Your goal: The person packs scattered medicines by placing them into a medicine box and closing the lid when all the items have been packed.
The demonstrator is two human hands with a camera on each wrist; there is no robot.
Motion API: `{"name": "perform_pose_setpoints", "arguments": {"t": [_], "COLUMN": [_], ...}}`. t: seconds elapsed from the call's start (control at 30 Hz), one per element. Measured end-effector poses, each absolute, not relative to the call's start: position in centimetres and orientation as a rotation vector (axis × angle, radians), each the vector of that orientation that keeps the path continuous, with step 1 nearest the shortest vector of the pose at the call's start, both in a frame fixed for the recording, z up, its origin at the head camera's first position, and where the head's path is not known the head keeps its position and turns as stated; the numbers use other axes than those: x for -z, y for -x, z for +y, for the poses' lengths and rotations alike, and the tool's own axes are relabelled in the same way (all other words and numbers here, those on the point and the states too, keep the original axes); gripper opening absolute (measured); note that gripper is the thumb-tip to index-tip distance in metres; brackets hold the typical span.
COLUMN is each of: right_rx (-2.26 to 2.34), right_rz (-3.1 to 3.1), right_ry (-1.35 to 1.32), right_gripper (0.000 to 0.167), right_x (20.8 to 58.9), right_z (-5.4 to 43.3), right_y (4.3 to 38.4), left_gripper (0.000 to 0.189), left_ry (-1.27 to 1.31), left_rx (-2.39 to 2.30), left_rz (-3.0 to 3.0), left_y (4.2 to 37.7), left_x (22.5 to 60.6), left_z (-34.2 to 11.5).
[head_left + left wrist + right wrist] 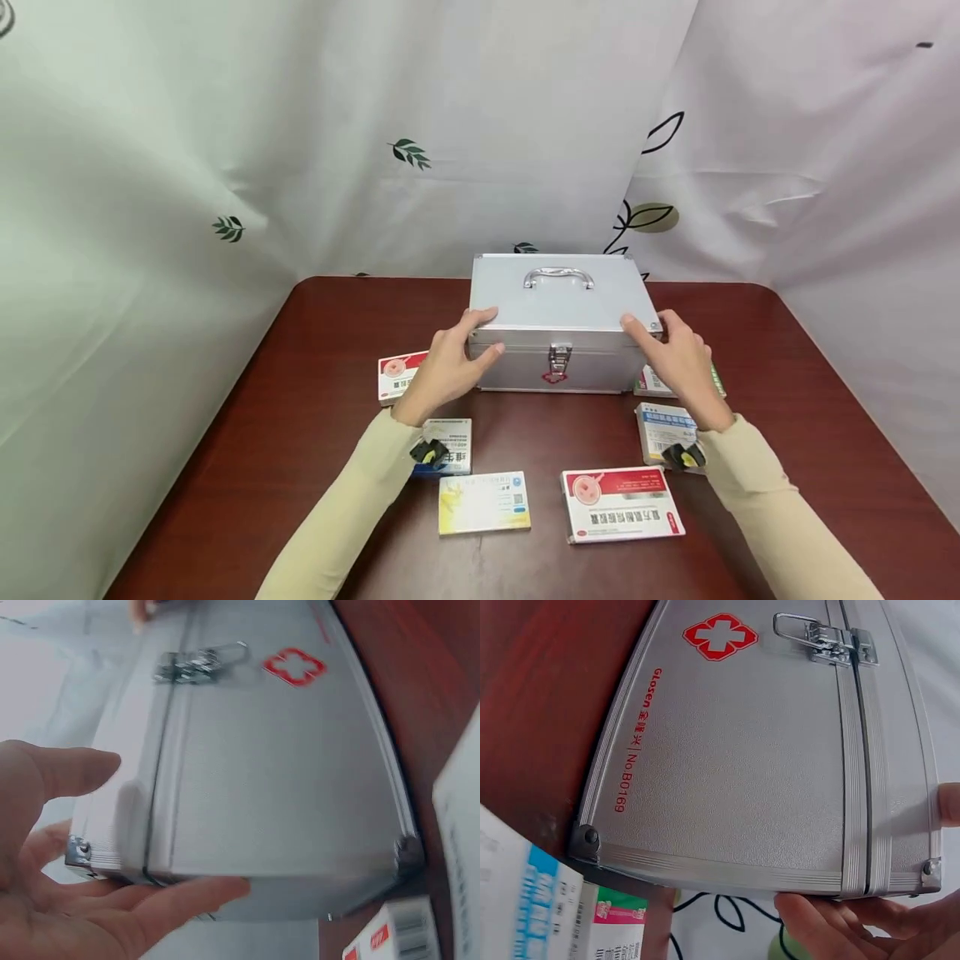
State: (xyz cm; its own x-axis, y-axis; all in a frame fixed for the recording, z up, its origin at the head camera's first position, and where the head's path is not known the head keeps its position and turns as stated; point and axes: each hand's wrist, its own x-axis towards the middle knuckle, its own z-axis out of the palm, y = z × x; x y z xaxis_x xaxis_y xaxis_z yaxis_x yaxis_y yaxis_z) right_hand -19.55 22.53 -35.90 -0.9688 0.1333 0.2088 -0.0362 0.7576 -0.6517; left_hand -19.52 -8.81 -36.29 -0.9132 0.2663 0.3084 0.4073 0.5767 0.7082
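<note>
A silver metal first-aid case (555,367) with a top handle (558,277) stands at the back of the table, lid down. Its front carries a latch (832,643) and a red cross emblem (720,636). My left hand (448,362) is at the left front corner, fingers spread along the side. In the left wrist view, that hand's thumb (79,769) points straight over the lid's front edge. Around the right front corner, my right hand (678,358) grips the case, thumb on the lid and fingers on the side.
Medicine boxes lie around the case: a red-and-white one (397,379) at left, a blue-and-white one (453,437) partly under the left sleeve, a yellow-and-white one (483,504) and another red-and-white one (622,508) in front, several at right. A white curtain (525,167) hangs behind.
</note>
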Motion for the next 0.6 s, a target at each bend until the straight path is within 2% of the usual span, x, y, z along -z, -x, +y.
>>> {"name": "perform_pose_setpoints", "arguments": {"t": [0.23,0.47,0.6], "right_rx": [-0.985,-1.025,-1.039], "right_rz": [-2.792,-2.819,-2.828], "right_ry": [0.126,0.112,0.099], "right_gripper": [0.060,0.057,0.054], "right_x": [35.3,34.8,34.9], "right_z": [22.5,22.3,22.1], "right_y": [16.6,15.1,14.5], "left_gripper": [0.051,0.062,0.078], "left_ry": [0.589,0.532,0.468], "left_rx": [1.425,1.475,1.462], "left_rz": [-2.575,-2.574,-2.630], "left_y": [17.4,15.8,15.0], "left_x": [36.0,36.0,36.0], "left_z": [-9.6,-9.9,-9.9]}}
